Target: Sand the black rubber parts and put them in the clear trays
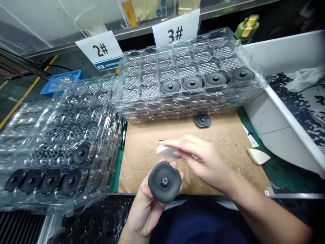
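Observation:
A round black rubber disc (156, 188) with a metal fitting at its centre is in my left hand (146, 217), its face turned up towards me. The fingers curl around its edge from below. Just above it, my right hand (203, 161) pinches a thin whitish pad (166, 150), blurred by motion; pad and disc look apart. Both hands are over a brown cardboard sheet (144, 142). Another black disc (203, 120) lies on the sheet's far part, close to the stacked clear trays (157, 105).
Left stand more clear plastic trays (99, 162), with several discs in the top one. An off-white pointed pad (257, 156) lies at right, beside a white bin (291, 125) of small black pieces. A black pen-like item (123, 139) lies left of the cardboard.

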`<state>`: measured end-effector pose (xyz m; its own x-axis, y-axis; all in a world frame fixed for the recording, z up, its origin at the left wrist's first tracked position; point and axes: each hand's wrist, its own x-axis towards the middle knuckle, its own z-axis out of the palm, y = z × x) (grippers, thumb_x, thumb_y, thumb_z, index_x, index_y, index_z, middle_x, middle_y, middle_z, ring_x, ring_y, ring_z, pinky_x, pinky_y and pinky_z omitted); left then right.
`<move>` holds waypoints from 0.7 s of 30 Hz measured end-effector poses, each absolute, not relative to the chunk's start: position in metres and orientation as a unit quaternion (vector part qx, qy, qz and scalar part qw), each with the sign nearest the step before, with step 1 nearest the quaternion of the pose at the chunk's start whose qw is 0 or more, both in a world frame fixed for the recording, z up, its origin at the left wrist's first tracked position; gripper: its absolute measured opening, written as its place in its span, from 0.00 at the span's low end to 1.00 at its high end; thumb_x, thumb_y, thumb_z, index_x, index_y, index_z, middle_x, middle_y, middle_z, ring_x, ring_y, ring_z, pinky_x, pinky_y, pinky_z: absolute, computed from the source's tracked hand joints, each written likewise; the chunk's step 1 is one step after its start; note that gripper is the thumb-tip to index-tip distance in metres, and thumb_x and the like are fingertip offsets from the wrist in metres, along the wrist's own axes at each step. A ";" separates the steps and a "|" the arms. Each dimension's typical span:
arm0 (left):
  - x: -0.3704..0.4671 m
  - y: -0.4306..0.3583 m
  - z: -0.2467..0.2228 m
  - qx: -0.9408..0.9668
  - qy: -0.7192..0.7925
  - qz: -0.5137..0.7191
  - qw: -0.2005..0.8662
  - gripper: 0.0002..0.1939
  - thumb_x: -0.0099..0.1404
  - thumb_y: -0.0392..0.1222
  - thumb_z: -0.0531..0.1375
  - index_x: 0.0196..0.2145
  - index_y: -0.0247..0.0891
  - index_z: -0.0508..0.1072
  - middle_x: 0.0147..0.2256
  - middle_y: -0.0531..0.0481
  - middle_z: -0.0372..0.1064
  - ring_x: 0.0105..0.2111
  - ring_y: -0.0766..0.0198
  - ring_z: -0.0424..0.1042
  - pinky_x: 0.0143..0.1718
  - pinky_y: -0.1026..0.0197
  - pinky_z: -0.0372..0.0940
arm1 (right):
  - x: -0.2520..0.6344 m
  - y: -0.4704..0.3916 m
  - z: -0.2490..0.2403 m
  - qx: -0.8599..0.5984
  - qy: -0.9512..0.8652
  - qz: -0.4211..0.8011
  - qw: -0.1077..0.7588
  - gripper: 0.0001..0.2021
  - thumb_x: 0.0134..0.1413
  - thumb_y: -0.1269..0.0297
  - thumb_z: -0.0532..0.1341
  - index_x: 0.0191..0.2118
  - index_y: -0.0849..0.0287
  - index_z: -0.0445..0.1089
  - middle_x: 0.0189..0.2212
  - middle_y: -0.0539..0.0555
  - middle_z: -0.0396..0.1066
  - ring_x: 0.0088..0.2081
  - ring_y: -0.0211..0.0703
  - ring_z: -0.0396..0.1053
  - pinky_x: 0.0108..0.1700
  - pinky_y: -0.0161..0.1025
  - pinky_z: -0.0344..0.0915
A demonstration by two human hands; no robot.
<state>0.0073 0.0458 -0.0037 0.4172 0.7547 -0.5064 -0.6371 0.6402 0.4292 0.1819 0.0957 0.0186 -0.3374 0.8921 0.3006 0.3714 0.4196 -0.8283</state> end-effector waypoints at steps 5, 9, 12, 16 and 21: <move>-0.002 0.044 -0.004 0.069 0.310 0.403 0.858 0.27 0.49 0.55 0.61 0.47 0.46 0.71 0.51 0.46 0.66 0.50 0.50 0.66 0.47 0.56 0.65 | 0.192 0.062 -0.044 -0.566 -0.674 0.361 0.309 0.16 0.60 0.69 0.49 0.53 0.55 0.62 0.43 0.55 0.68 0.44 0.41 0.67 0.45 0.41 0.65; -0.002 0.044 -0.007 0.066 0.320 0.390 0.861 0.28 0.49 0.53 0.62 0.48 0.47 0.69 0.53 0.47 0.64 0.50 0.50 0.66 0.48 0.55 0.65 | 0.195 0.042 -0.073 -0.549 -0.693 0.389 0.257 0.16 0.58 0.70 0.49 0.51 0.58 0.63 0.43 0.57 0.70 0.44 0.43 0.69 0.45 0.44 0.66; 0.002 0.046 -0.006 0.085 0.307 0.388 0.865 0.27 0.50 0.52 0.62 0.49 0.45 0.69 0.52 0.46 0.66 0.50 0.50 0.66 0.47 0.57 0.65 | 0.200 0.049 -0.047 -0.583 -0.668 0.364 0.284 0.15 0.59 0.69 0.50 0.50 0.57 0.62 0.46 0.56 0.68 0.45 0.43 0.67 0.44 0.42 0.66; 0.010 0.046 -0.007 0.105 0.302 0.390 0.863 0.26 0.50 0.52 0.63 0.47 0.45 0.70 0.47 0.48 0.70 0.47 0.54 0.69 0.47 0.56 0.65 | 0.197 0.062 0.017 -0.486 -0.735 0.265 0.392 0.15 0.59 0.69 0.52 0.52 0.53 0.62 0.40 0.51 0.70 0.40 0.38 0.67 0.40 0.37 0.61; 0.013 0.039 -0.019 0.131 0.341 0.405 0.838 0.24 0.49 0.52 0.64 0.45 0.45 0.73 0.39 0.50 0.75 0.46 0.55 0.69 0.51 0.55 0.61 | 0.187 0.072 0.045 -0.394 -0.838 0.245 0.287 0.15 0.57 0.74 0.50 0.44 0.53 0.69 0.26 0.48 0.67 0.28 0.36 0.59 0.33 0.38 0.50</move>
<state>0.0127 0.0389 -0.0189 0.4392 0.7679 -0.4663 -0.5894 0.6380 0.4955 0.1869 0.0723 0.0449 -0.5241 0.8016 0.2877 0.5196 0.5686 -0.6378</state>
